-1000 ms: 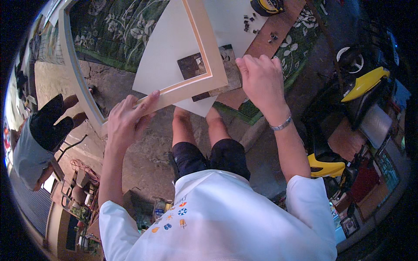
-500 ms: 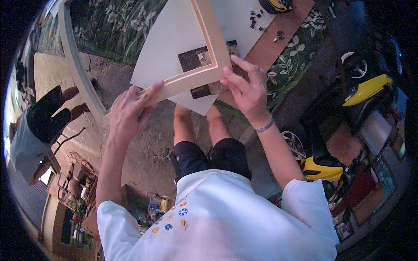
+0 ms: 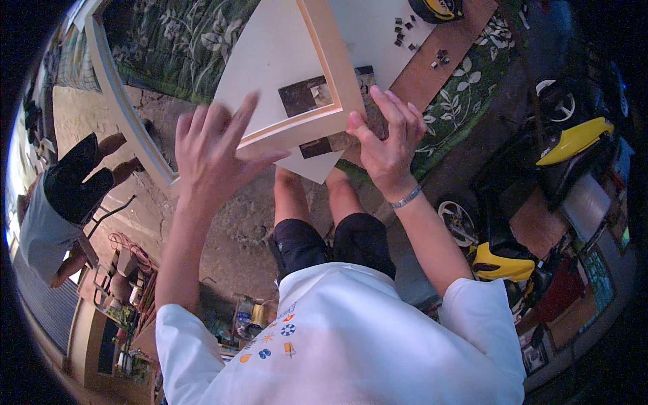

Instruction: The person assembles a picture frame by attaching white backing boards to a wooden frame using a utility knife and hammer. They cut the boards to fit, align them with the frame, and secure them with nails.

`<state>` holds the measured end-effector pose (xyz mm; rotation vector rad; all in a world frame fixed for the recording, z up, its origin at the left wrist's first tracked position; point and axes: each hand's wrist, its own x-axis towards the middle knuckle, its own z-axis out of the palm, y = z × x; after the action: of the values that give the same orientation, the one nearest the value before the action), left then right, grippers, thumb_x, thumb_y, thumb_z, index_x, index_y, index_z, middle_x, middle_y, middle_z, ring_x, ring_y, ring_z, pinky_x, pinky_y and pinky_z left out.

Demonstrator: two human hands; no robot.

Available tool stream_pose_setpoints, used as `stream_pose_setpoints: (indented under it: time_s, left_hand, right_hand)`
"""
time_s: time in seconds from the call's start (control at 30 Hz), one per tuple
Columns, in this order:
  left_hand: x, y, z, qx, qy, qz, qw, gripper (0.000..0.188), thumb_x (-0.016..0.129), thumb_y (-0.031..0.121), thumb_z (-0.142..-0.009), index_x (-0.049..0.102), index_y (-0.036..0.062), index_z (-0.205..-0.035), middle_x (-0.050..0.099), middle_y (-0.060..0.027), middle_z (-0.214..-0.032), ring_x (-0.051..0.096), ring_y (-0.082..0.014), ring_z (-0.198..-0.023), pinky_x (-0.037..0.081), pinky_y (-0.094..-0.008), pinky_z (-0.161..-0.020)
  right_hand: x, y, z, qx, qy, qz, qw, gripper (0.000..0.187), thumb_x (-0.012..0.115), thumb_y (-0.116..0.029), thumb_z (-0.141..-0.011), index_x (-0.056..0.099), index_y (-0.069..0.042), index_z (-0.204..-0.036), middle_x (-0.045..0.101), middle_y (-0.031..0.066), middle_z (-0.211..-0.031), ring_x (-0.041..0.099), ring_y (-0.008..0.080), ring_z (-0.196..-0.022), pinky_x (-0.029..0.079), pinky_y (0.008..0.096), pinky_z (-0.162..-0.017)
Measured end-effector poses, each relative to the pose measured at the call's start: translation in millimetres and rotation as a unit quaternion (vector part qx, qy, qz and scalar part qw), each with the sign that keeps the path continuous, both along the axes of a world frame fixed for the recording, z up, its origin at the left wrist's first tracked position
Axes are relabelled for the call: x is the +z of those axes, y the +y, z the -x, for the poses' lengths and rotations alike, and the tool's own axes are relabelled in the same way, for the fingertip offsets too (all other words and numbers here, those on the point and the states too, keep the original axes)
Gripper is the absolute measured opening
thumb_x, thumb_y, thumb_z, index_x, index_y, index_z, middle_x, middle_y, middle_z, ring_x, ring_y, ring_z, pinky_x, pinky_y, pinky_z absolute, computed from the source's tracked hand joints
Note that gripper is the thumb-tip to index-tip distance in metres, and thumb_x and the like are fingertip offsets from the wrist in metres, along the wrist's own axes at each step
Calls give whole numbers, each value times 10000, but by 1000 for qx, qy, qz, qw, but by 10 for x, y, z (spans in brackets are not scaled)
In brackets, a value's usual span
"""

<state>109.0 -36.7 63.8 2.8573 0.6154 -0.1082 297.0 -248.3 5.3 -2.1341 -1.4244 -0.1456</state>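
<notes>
Seen from above, a person in a white shirt and dark shorts stands over a pale wooden picture frame [image 3: 337, 88] that lies on a white backing board [image 3: 270, 61]. The board rests on a surface covered with a green floral cloth [image 3: 169, 40], and the frame's near corner sits at the board's near edge, just in front of the person's knees.

The left hand [image 3: 212, 152] hovers over the frame's lower rail with its fingers spread wide and its grip released; only the thumb and fingertips come close to the wood, and whether they touch it cannot be told. The right hand [image 3: 385, 138], with a metal bracelet [image 3: 406, 198] on its wrist, presses on the frame's near right corner, thumb against the corner's edge and fingers laid flat on top, so its grip is a light pinch on the frame.

Dark photo-like patches [image 3: 305, 96] show on the board inside and just below the corner. Small dark metal pieces [image 3: 405, 30] lie scattered on the board farther away, near a yellow and black tape measure [image 3: 437, 8].

To the right, on the floor, stand yellow and black toy ride-on cars [image 3: 570, 138]. At far left, another person [image 3: 57, 209] in a grey top stands on bare ground.
</notes>
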Motion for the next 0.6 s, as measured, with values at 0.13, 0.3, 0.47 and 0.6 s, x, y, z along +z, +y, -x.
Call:
stream_pose_setpoints:
  time_s: [0.13, 0.3, 0.47, 0.6]
  left_hand:
    - [23, 108, -899, -192, -72, 129, 970, 1111, 866, 593, -509, 469, 277, -1497, 464, -89, -1442, 392, -337, -1371, 293, -513, -1157]
    - [-432, 223, -1159, -302, -96, 208, 925, 971, 865, 506, -571, 512, 261, -1441, 340, -89, -1588, 139, -375, -1534, 73, -656, -1214]
    - [-575, 215, -1166, -293, -141, 267, 907, 857, 858, 464, -566, 602, 252, -1356, 412, -95, -1540, 129, -423, -1527, 40, -715, -1184]
    - [-563, 203, -1183, -292, -139, 276, 905, 814, 863, 430, -544, 639, 254, -1307, 442, -95, -1514, 132, -434, -1525, 35, -704, -1191]
  right_hand:
    - [11, -35, 5, 4, 19, 39, 999, 50, 727, -227, -871, 706, -251, -910, 630, 6, -1322, 531, 260, -1244, 319, 478, -1086]
    - [-51, -67, -5, 5, -1, 40, 999, 47, 706, -238, -875, 702, -257, -918, 634, 1, -1296, 531, 258, -1238, 305, 489, -1084]
    - [-57, -32, -3, -3, -16, 20, 1000, 55, 707, -239, -870, 700, -266, -917, 628, 3, -1275, 532, 261, -1227, 312, 485, -1081]
    - [14, -22, 8, -22, 9, 27, 999, 103, 716, -235, -862, 704, -275, -956, 633, 0, -1197, 538, 260, -1204, 327, 484, -1076]
